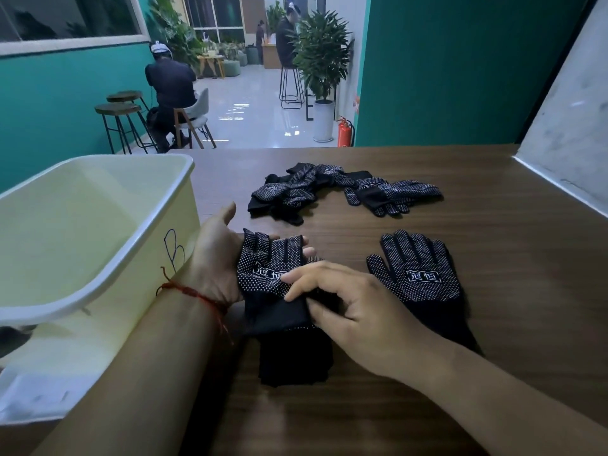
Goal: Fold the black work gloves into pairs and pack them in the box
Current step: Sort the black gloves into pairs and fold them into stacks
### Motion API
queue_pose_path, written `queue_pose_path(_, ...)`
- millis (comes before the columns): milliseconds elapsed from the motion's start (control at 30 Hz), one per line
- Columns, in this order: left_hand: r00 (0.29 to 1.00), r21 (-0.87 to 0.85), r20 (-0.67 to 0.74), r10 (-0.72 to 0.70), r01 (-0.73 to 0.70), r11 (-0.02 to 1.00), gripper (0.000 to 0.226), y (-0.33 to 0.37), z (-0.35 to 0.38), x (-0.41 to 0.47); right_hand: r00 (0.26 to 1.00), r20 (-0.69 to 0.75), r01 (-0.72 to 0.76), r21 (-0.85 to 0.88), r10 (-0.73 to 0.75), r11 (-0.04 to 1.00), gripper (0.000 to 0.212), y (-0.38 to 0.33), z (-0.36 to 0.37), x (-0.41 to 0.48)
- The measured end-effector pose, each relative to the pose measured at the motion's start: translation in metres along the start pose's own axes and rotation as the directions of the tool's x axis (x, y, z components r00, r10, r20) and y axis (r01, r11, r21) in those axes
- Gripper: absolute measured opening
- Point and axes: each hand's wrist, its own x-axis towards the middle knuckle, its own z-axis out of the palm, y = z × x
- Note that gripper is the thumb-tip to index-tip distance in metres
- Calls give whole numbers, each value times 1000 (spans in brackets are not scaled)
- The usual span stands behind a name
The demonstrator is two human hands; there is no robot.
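Observation:
A black dotted work glove point(263, 268) lies across the palm of my left hand point(214, 258), whose fingertips show past the glove's far edge. My right hand point(345, 301) pinches the glove's black cuff point(279, 315), which is turned back over the palm part. More black fabric point(294, 360) hangs below onto the table. A second glove point(418, 268) lies flat, palm up, just right of my right hand. Farther back sit a heap of several gloves point(286, 192) and another glove point(391, 194). The pale yellow box point(138, 245) stands at my left.
The brown wooden table point(493, 324) ends at a grey wall panel point(566, 110) on the right. A white cloth or paper point(33, 396) lies beside the box at the near left. Beyond the table are stools, a seated person and a potted plant.

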Motion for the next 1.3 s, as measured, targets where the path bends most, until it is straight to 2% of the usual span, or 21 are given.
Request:
queue_pose_path(133, 992, 78, -125, 14, -5, 997, 93, 0, 1, 0, 999, 39, 21, -47, -19, 999, 25, -1, -5, -3)
queue_pose_path(267, 978, 181, -207, 23, 15, 983, 89, 0, -2, 8, 994, 59, 102, -238, -90, 966, 22, -1, -2, -3)
queue_pose_path(433, 983, 246, -182, 23, 23, 969, 82, -4, 1, 10, 974, 194, 178, -338, -117, 924, 21, -2, -7, -7)
queue_pose_path(533, 972, 289, -214, 91, -26, 957, 69, -7, 3, 12, 960, 265, 189, -354, -95, 916, 23, -2, -13, -8)
queue_pose_path(667, 989, 353, -118, 87, -40, 935, 49, -16, 4, 13, 961, 259, 183, -344, -94, 921, 22, 1, -15, -8)
queue_pose_path(733, 971, 427, -139, 196, -120, 896, 28, -18, 0, 20, 966, 234, 184, -335, -108, 924, 22, 3, -15, -8)
queue_pose_path(800, 932, 473, -207, 297, -170, 864, 34, -18, -6, 26, 970, 211, 184, -336, -116, 924, 22, 4, -15, -8)
queue_pose_path(967, 924, 493, -183, 337, -210, 844, 50, -22, -9, 28, 969, 207, 200, -353, -132, 914, 24, 7, -16, -6)
queue_pose_path(1100, 885, 634, -166, 435, -242, 734, 63, -28, -8, 31, 972, 202, 200, -422, -123, 884, 25, 9, -16, -7)
queue_pose_path(1200, 855, 691, -171, 490, -251, 678, 65, -32, -5, 34, 978, 175, 180, -431, -114, 884, 31, 10, -14, -6)
queue_pose_path(1300, 840, 700, -168, 516, -267, 663, 63, -35, -4, 36, 990, 117, 129, -487, -82, 864, 37, 11, -11, -6)
